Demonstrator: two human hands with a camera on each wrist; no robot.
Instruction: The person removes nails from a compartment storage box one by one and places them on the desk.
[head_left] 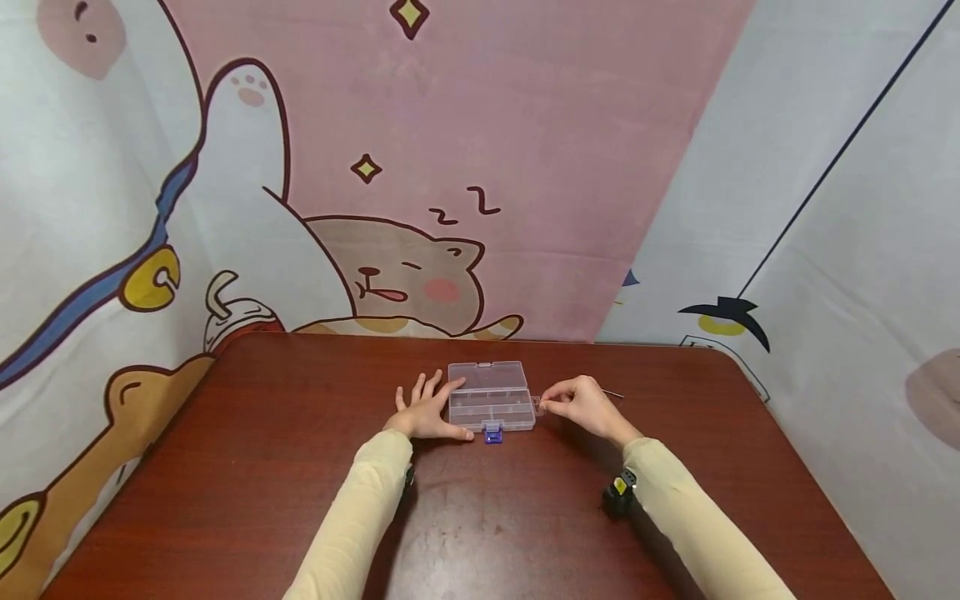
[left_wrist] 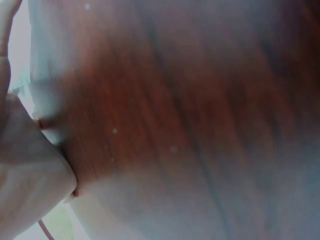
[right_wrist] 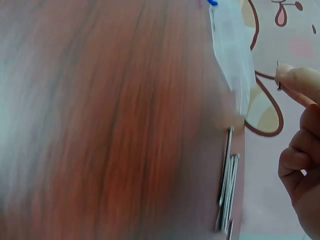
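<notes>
A clear plastic compartment box [head_left: 491,408] with a blue latch [head_left: 492,435] at its front stands on the table, its lid [head_left: 487,377] raised back. My left hand [head_left: 429,417] rests at the box's left side with fingers spread, the thumb by the front edge and the index finger at the lid's side. Close to the box's right side, my right hand [head_left: 588,408] pinches a small metal nail [right_wrist: 278,75] between thumb and index finger. In the right wrist view several thin metal nails [right_wrist: 229,185] lie on the table below that hand.
The reddish-brown wooden table [head_left: 262,483] reaches back to a cartoon-printed cloth [head_left: 570,167]. Just behind the right hand, a thin metal piece [head_left: 613,394] lies on the tabletop. The left wrist view is mostly blurred tabletop.
</notes>
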